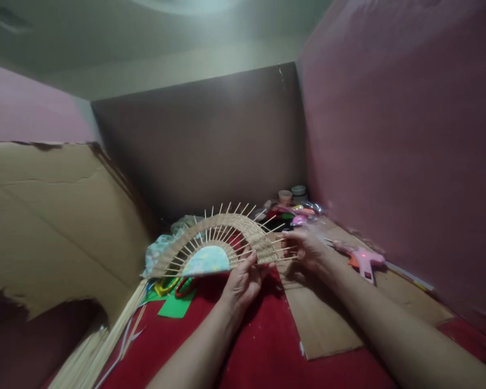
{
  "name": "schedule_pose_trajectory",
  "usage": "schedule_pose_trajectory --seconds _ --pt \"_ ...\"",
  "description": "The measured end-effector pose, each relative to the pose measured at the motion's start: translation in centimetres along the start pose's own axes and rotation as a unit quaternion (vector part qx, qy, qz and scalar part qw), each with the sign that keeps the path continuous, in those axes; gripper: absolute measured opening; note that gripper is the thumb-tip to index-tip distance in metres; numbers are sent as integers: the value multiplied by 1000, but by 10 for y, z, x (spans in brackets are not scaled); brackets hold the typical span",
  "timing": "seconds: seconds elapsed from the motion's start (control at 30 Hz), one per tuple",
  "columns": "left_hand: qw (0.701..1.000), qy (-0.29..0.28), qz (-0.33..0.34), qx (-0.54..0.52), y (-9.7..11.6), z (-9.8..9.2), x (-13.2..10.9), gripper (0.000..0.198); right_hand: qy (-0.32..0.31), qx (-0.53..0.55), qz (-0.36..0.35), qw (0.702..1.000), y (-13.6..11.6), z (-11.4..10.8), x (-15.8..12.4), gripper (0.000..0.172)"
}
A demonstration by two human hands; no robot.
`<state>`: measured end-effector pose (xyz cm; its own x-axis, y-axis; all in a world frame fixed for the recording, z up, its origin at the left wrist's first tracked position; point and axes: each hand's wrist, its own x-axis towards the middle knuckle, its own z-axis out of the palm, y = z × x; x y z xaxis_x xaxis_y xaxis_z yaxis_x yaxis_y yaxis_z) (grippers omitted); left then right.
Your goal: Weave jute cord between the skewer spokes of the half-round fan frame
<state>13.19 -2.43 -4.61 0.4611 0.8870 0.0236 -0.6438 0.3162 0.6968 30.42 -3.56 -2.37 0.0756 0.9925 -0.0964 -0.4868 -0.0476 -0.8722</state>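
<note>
A half-round woven fan (222, 237) of thin sticks and pale cord is held up above the red floor cloth (263, 346). Its centre is a light blue patterned half-disc (208, 261). My left hand (243, 283) grips the fan at the lower middle edge, next to the half-disc. At the fan's right end my right hand (305, 249) pinches the sticks that jut out there. Stick tips radiate past the woven band all around.
A pink glue gun (362, 260) lies on a brown cardboard sheet (324, 319) at the right. Scissors (174, 286) and green paper (175, 307) lie under the fan. Small jars (291, 194) stand in the back corner. A bundle of sticks (93, 346) lies lower left.
</note>
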Motion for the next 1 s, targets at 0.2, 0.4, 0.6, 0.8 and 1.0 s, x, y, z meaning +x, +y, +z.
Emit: schedule_pose_trajectory --seconds 0.2,0.4,0.6,0.8,1.0 --pt "997 61 28 -22 3 -3 2 16 25 -49 -9 998 0 -1 0 25" --pt "997 73 19 -29 4 -2 1 16 42 -87 -45 994 1 -3 0 21" --pt "995 98 14 -30 5 0 -2 16 44 -135 -125 982 0 -6 -2 15" --pt "996 83 7 -19 3 -3 -3 15 67 -225 -190 953 -5 -2 -7 15" --pt "998 62 10 -13 2 -3 -5 31 88 -302 -206 927 -12 -5 -8 8"
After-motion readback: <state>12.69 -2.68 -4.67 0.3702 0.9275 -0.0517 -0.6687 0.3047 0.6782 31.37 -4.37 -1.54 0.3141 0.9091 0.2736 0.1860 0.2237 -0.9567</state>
